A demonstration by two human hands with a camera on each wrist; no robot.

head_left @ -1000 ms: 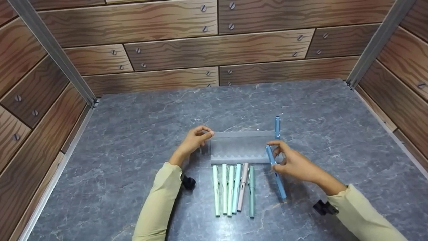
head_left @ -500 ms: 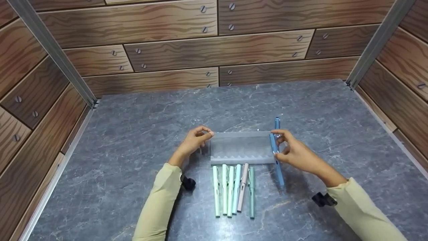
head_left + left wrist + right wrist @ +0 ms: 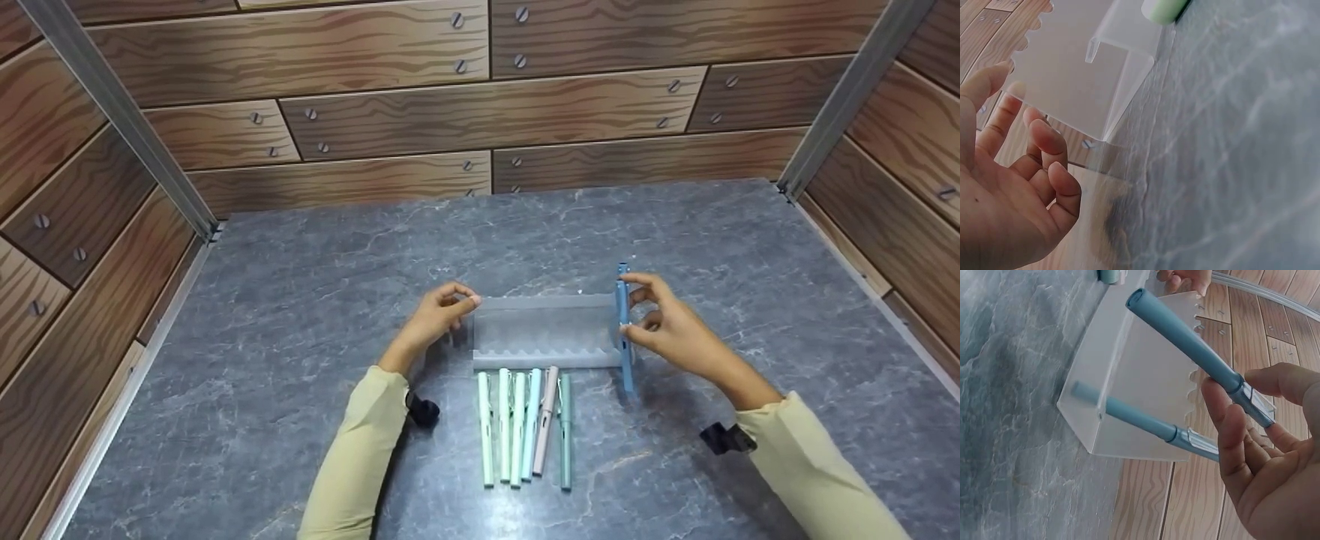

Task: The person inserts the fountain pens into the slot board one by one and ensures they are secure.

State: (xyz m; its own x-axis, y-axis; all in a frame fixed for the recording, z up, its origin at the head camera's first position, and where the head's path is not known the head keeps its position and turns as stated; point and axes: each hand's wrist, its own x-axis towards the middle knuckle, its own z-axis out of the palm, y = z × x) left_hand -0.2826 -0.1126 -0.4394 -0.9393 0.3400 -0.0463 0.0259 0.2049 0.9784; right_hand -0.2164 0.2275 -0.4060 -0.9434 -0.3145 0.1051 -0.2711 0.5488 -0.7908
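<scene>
Head view overhead, wrists close — sharing rack [image 3: 544, 330]

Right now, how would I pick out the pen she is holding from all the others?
Start at the grey marble-patterned table and find the frosted clear plastic pen rack at its middle. At the rack's right end, the right hand pinches a slim blue plastic pen. Unlike the row of pale green and pink pens lying flat in front of the rack, it is lifted and held.
</scene>
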